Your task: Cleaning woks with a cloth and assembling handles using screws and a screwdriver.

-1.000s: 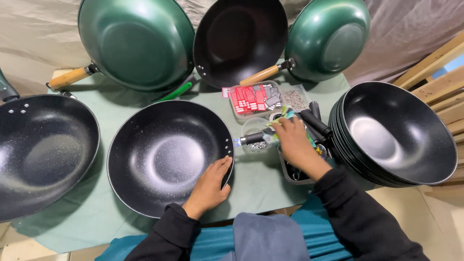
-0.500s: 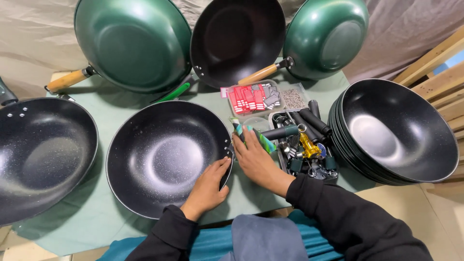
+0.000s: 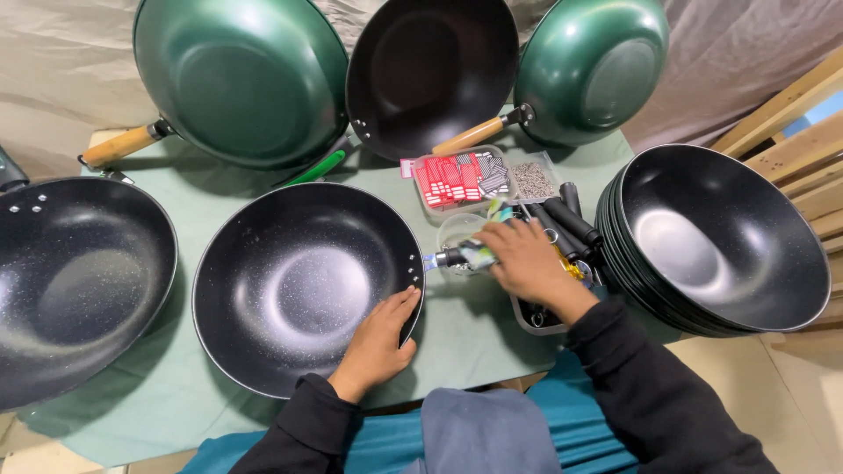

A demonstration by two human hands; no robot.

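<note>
Black speckled wok (image 3: 303, 285) sits at the centre of the frame on the green-covered surface (image 3: 219, 197), handle-less, with two small rivet holes on its right rim. The left hand (image 3: 379, 344) rests on the wok's lower right rim, fingers spread and curled loosely over the edge. Just right of the wok, the right hand (image 3: 527, 262) is closed around a small tool with a dark tip (image 3: 457, 257), whose end points at the rivet holes and lies just beside the rim. Under that hand stands a grey tray of black handles (image 3: 562, 219); above it are a clear box of red pieces (image 3: 457, 180) and a bag of small metal screws (image 3: 532, 178). At the right edge a stack of black woks (image 3: 716, 241) is nested together. Along the top lean a green wok with a wooden handle (image 3: 241, 79), a dark wok (image 3: 430, 70) and a second green wok (image 3: 593, 66). Another black wok (image 3: 75, 285) lies at the left.
</note>
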